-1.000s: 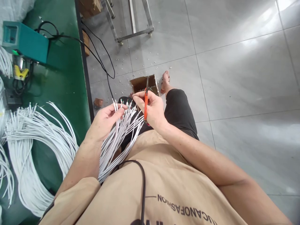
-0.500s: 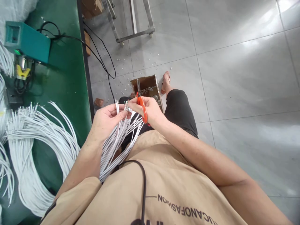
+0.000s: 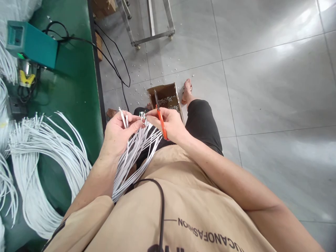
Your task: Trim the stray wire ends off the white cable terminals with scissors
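A bundle of thin white cables (image 3: 131, 157) hangs over my lap, its stripped ends between my two hands. My left hand (image 3: 119, 130) is closed on some of the cables, with a few ends standing up between its fingers and others pinched at the fingertips. In my right hand (image 3: 172, 124) are orange-handled scissors (image 3: 161, 122), blades pointing away from me. The thumb and forefinger of that hand touch the cable ends beside my left fingertips. Exactly which strands they pinch is too small to tell.
On the green table (image 3: 78, 87) at left lie coiled white cables (image 3: 31, 182) and a teal device (image 3: 36, 45) with black cords. Below my hands, a cardboard box (image 3: 165, 91) holds small clippings. A metal stand (image 3: 154, 36) is beyond it.
The cable ends in my left hand have shifted left and now lean left. The scissors have turned slightly in my right hand.
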